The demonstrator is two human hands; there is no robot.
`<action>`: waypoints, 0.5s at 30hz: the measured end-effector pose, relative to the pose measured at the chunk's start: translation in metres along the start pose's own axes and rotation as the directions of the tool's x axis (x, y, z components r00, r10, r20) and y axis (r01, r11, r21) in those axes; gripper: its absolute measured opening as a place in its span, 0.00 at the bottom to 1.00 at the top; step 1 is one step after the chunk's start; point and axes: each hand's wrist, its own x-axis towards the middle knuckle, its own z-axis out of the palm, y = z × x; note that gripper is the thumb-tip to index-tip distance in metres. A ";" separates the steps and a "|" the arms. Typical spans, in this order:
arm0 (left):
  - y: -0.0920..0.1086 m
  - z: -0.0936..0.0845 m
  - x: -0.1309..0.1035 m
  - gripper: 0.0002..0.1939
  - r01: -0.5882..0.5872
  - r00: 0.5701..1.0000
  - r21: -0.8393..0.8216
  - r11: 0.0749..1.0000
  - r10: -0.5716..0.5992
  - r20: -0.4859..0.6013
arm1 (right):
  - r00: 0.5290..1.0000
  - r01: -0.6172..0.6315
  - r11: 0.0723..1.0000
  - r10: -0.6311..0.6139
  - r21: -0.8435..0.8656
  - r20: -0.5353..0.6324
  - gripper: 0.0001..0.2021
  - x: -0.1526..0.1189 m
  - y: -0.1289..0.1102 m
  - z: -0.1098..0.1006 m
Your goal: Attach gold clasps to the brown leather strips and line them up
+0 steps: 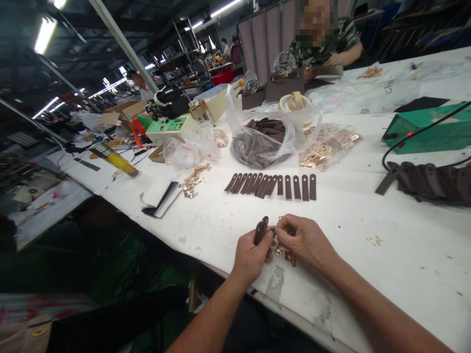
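My left hand point(252, 256) is closed around a folded dark brown leather strap point(261, 230), whose ends stick up above the fingers. My right hand point(303, 240) is pinched close beside the left thumb; what its fingertips hold, if anything, is hidden. Under and between both hands lie gold-coloured metal fittings point(290, 258), partly covered. Beyond the hands, a row of brown leather tabs point(287, 187), each with a hole at its far end, lies on the white table point(353, 235).
A plastic bag point(253, 147) of brown pieces stands behind the row, beside bagged gold hardware point(316, 156). More fittings point(191, 184) lie to the left. At right are a green box point(430, 130) with a cable and piled straps point(434, 181). A person point(331, 44) sits across.
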 end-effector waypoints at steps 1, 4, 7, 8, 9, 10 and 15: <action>0.000 -0.001 0.000 0.21 0.010 1.000 0.000 1.000 -0.010 0.008 | 1.000 -0.009 1.000 0.008 0.019 0.015 0.07 0.000 0.000 0.000; -0.001 -0.003 0.001 0.19 0.032 0.999 0.004 0.999 -0.032 0.027 | 0.997 -0.060 0.995 0.055 0.085 0.056 0.07 0.000 0.002 0.000; -0.002 -0.003 0.001 0.19 0.028 0.998 0.016 0.999 -0.029 0.053 | 0.987 -0.133 0.978 0.116 0.163 0.109 0.08 0.001 0.003 0.001; -0.002 -0.003 0.001 0.19 0.027 0.998 0.014 1.000 -0.028 0.059 | 0.984 -0.147 0.971 0.125 0.187 0.125 0.09 0.001 0.004 0.001; -0.003 -0.003 0.002 0.19 0.029 0.998 0.008 1.000 -0.030 0.060 | 0.982 -0.155 0.966 0.127 0.209 0.139 0.10 0.002 0.004 0.001; -0.003 -0.003 0.002 0.19 0.036 0.998 -0.002 0.999 -0.036 0.055 | 0.981 -0.155 0.963 0.123 0.222 0.150 0.11 0.002 0.004 0.001; -0.008 -0.003 0.004 0.18 0.075 0.996 -0.035 0.997 -0.073 0.052 | 0.986 -0.113 0.983 0.093 0.144 0.138 0.09 0.004 0.003 0.000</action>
